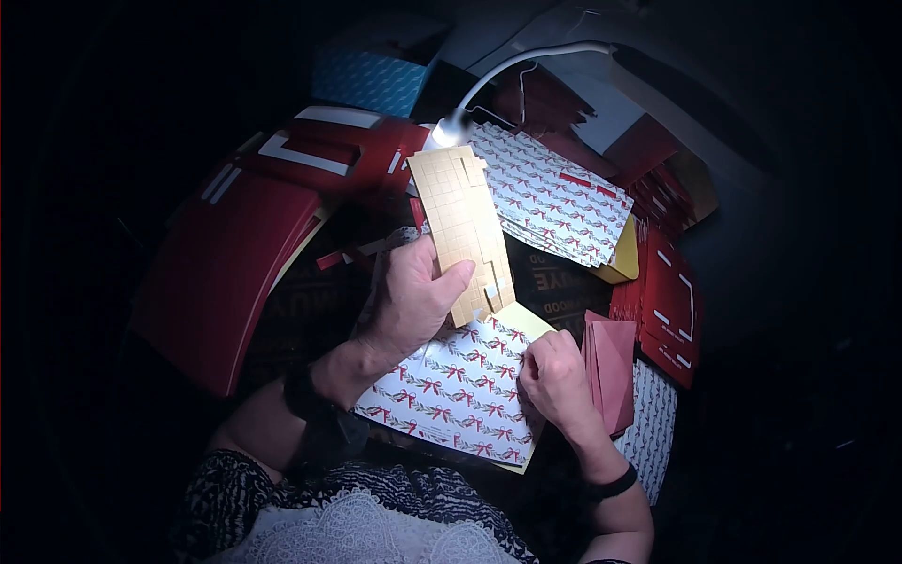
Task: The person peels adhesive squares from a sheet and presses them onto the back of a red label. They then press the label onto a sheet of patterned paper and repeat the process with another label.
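Observation:
My left hand (413, 296) grips a tan sheet (456, 211) scored into small rectangles, with the thumb across its front. Several pieces along the sheet's right edge stand loose or are gone. Beneath it lies a white sheet printed with garlands and red bows (451, 399), and a pale yellow sheet (521, 321) shows under its edge. My right hand (561, 381) is at the printed sheet's right edge, its fingers curled together in a pinch. Whatever those fingers hold, if anything, is hidden.
A lit lamp (449, 132) stands behind the tan sheet, beside a stack of printed sheets (554, 193). Red folded card pieces lie left (225, 263) and right (669, 315). Pink-red envelopes (611, 371) stand near my right hand; a blue box (366, 83) sits at the back.

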`<state>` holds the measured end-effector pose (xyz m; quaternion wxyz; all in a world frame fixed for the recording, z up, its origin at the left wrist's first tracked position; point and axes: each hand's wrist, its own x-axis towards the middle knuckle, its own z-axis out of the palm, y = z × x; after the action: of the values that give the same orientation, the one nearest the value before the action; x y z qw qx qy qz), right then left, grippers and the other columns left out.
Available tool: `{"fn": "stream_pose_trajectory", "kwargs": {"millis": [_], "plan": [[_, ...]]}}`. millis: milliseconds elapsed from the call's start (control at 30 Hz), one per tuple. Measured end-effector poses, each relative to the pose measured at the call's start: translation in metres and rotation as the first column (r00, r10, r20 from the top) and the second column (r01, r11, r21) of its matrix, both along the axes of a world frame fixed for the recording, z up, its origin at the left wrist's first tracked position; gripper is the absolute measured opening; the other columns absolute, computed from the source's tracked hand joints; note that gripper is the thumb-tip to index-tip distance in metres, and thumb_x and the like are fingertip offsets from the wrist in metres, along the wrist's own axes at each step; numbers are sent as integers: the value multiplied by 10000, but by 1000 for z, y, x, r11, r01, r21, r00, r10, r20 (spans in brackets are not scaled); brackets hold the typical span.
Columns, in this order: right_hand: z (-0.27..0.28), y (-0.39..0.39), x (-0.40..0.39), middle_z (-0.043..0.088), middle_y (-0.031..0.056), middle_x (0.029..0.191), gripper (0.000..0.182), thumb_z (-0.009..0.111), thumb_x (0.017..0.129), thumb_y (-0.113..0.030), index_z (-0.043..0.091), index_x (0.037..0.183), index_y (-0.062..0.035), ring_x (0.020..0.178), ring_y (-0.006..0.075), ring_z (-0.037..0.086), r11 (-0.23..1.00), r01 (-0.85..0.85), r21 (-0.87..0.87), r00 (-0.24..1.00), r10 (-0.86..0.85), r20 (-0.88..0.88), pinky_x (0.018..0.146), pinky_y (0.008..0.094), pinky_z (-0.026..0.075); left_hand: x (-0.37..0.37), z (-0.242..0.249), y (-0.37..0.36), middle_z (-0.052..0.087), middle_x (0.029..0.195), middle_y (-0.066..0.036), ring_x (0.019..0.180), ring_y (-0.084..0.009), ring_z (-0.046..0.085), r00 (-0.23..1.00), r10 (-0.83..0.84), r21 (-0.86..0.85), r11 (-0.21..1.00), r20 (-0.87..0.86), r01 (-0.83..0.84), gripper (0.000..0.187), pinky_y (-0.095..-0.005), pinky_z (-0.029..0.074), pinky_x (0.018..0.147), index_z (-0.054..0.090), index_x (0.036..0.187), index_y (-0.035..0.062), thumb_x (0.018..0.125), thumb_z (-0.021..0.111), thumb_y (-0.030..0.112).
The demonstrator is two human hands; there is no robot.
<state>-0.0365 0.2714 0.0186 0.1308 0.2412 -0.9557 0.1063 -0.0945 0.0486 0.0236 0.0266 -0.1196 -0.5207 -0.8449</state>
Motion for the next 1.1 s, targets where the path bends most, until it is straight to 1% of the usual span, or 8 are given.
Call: {"fn": "stream_pose_trajectory", "kwargs": {"millis": [167,267,367,433,633,767,933,1100], "plan": [[-7,14,-3,556,144,735,48,595,703,9,552,717,-7,730,323,543,973,83,-217,989,-54,135,684,392,455,-1,-3,1,656,973,-113,863,-122,627,1000,-6,27,1000,-4,6,215,-274,509,772,571,1064,-95,885,500,0],[-7,21,-4,580,98,744,42,611,742,23,576,753,2,705,212,579,948,132,-289,970,-65,233,662,304,465,-1,-2,2,656,972,-112,860,-120,625,1000,-4,21,1000,-18,5,214,-272,508,770,571,1064,-95,883,497,-5],[-8,27,-2,597,46,735,36,617,794,-1,591,769,5,676,121,571,850,333,-409,881,-126,455,659,255,464,-2,-3,2,656,970,-114,858,-119,624,1000,0,53,999,-9,0,211,-269,506,769,571,1060,-94,881,496,-10],[-12,33,-3,604,20,745,60,609,835,-20,606,782,10,649,75,549,606,539,-585,752,-31,659,643,230,463,-2,-4,1,656,970,-114,856,-120,624,999,29,18,999,-13,-29,206,-268,506,771,571,1058,-91,881,497,-13],[7,35,1,607,22,743,54,601,848,-30,624,820,9,644,73,528,419,615,-668,736,1,677,630,217,440,0,2,1,652,962,-103,845,-120,628,999,-14,151,989,37,8,201,-265,508,770,573,1060,-80,886,500,-13],[35,41,-1,576,-28,704,81,592,865,-29,631,795,-12,631,31,495,377,540,-753,819,-26,574,592,185,393,-1,-1,1,655,972,-107,830,-120,637,999,-10,89,996,34,7,214,-256,514,769,559,1086,-64,893,521,20],[84,68,-34,595,-9,687,55,616,794,-19,649,754,-4,645,54,518,469,508,-723,861,-238,450,603,221,410,-1,-3,2,654,964,-98,812,-112,632,1000,-4,79,997,4,4,204,-250,513,754,561,1075,-63,892,525,21],[81,118,-95,596,-3,683,50,601,768,-15,646,749,-6,610,59,495,566,587,-578,808,-451,379,578,217,382,-1,-8,1,652,939,-93,810,-110,629,998,38,13,999,52,-39,187,-252,513,732,569,1050,-72,877,521,-18]]}}
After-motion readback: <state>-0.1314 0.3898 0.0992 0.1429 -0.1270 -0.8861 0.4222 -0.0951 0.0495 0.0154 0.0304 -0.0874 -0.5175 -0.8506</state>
